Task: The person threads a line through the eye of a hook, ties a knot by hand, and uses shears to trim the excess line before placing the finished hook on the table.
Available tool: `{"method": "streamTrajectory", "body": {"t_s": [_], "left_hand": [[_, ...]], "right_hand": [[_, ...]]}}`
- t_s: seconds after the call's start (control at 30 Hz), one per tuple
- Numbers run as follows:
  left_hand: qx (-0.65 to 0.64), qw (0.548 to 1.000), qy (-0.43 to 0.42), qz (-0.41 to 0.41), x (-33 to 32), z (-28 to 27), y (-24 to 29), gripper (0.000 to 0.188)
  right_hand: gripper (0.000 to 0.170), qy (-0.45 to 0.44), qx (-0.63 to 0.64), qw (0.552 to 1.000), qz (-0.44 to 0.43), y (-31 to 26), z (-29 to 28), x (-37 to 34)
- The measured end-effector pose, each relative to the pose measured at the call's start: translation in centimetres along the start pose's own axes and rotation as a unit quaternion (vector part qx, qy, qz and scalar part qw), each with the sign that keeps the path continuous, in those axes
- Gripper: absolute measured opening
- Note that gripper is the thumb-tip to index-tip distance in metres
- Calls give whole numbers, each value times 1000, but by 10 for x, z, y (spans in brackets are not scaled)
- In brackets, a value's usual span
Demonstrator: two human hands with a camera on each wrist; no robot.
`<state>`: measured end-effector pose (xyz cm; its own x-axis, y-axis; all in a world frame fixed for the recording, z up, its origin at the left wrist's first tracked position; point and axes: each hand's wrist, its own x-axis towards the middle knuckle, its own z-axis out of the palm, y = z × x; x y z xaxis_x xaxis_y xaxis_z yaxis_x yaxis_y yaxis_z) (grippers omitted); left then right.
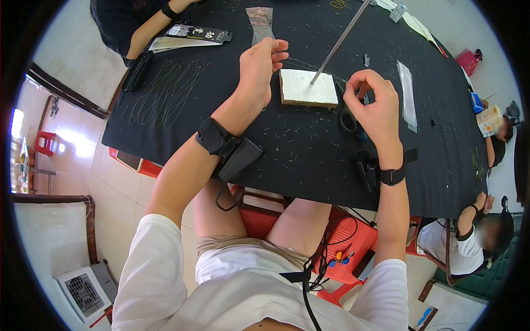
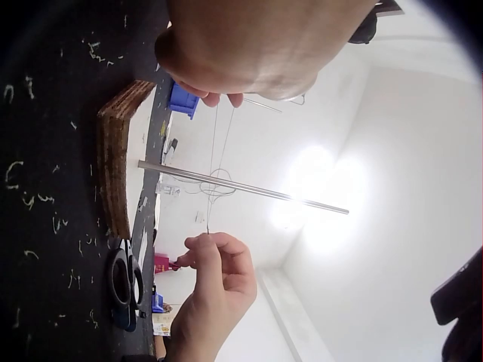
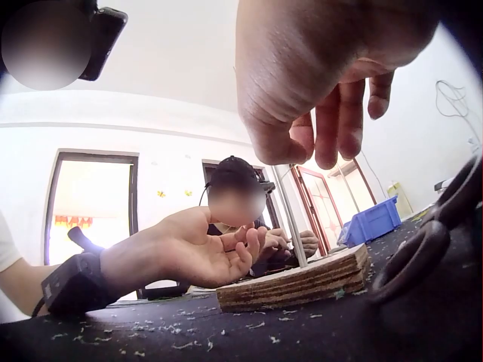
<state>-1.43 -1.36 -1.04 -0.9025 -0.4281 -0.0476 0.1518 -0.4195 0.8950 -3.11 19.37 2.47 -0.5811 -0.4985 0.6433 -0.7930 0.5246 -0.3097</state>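
A thin cord (image 2: pixel 208 215) stretches between the two hands and crosses beside the metal rod, with a small tangle of loops near it. The right hand (image 1: pixel 377 105) pinches one end between thumb and forefinger. At the other end, two strands run to the curled fingers of the left hand (image 1: pixel 258 69), palm turned inward; the exact grip is partly hidden. Between the hands, the slanting-looking rod (image 1: pixel 342 39) rises from a white-topped wooden block (image 1: pixel 298 95). Black-handled scissors (image 2: pixel 121 280) lie beside the block, below the right hand in the head view.
Looped cords (image 1: pixel 165 96) and a dark package (image 1: pixel 201 34) lie at the left. Clear plastic sleeves (image 1: pixel 407 96) lie to the right and behind. Cord scraps dot the black cloth (image 1: pixel 309 176). Other people sit at the far left and right; a blue bin (image 3: pixel 373 221) stands beyond.
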Motion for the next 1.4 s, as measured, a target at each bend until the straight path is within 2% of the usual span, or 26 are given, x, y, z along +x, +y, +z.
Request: {"method": "streamTrajectory", "body": {"t_s": [0.4, 0.47, 0.57, 0.63, 0.73, 0.8, 0.87, 0.97, 1.03, 1.07, 1.17, 1.23, 1.3, 1.37, 1.4], "left_hand": [[-7, 1000, -4, -11, 0, 0, 0, 24], [19, 999, -30, 19, -2, 0, 1, 24], [44, 997, -56, 9, -4, 4, 2, 25], [45, 997, -51, 35, -9, 6, 5, 24], [47, 992, -87, 75, -21, 14, 23, 23], [39, 991, -99, 76, -34, 12, 40, 22], [-28, 992, -120, 39, -48, 5, 56, 21], [-40, 991, -120, 43, -81, -31, 72, 21], [-41, 989, -128, 56, -101, -55, 78, 22], [-57, 990, -123, 43, -111, -68, 79, 23], [-95, 989, -115, 13, -133, -98, 79, 23], [-119, 987, -111, -4, -143, -118, 76, 22], [-278, 956, -90, -21, -148, -136, 74, 18], [-296, 953, -70, -16, -153, -150, 75, 16], [-313, 949, -48, -11, -155, -157, 74, 15]], "right_hand": [[9, 10, -8, 1000, 15, 0, 0, 0], [9, 15, -9, 1000, 13, 0, 0, 0], [8, 26, -15, 999, 14, 3, -3, 1], [8, 40, 53, 993, 101, 9, -2, 4], [7, 42, 16, 996, 76, -10, -19, 14], [7, 46, 13, 997, 53, -21, -32, 22], [5, 41, 50, 995, 82, -38, -46, 29], [3, 5, 113, 989, 90, -62, -57, 41], [3, -83, 149, 983, 70, -82, -54, 50], [3, -82, 147, 983, 69, -89, -50, 54], [5, -123, 141, 982, 21, -111, -30, 72], [8, -179, 147, 972, -47, -124, -15, 84], [8, -213, 152, 963, -58, -128, 2, 97], [11, -269, 169, 945, -75, -125, 21, 109], [11, -270, 168, 945, -76, -128, 26, 116]]}}
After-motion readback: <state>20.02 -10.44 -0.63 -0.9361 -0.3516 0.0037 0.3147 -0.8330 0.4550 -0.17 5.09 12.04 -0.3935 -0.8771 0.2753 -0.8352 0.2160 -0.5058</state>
